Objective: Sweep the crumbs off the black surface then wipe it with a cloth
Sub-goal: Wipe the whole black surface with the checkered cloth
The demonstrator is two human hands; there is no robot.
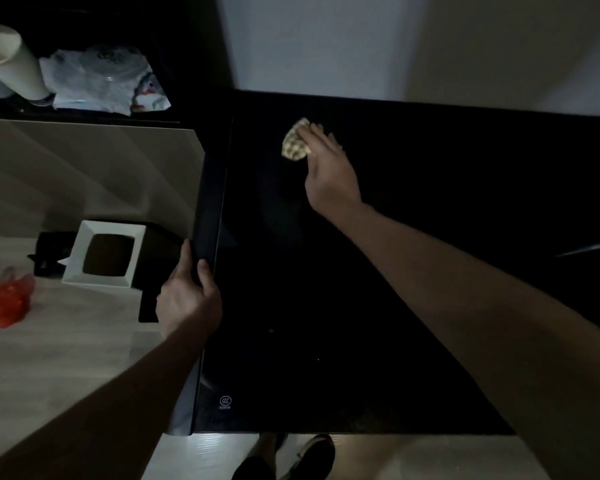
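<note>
The black surface (326,289) fills the middle and right of the frame, a glossy dark counter top with a small white mark printed near its lower left corner. In the upper middle of the frame the right hand (329,171) reaches far across it, fingers stretched out fairly straight and pressing down on a small, bunched, pale checked cloth (293,143), which lies flat on the surface and shows mostly to the left of the fingers. A few tiny pale specks (318,359) dot the surface lower down, too small to identify for sure. The left hand (187,292) grips the surface's left edge at centre left, thumb on top and fingers curled around the rim. To the left, on the light floor, stands a white square bin (104,252), and a crumpled red bag (4,299) lies at the far left. In the upper left sit a pale cup (7,60) and crumpled plastic wrapping (97,77).
</note>
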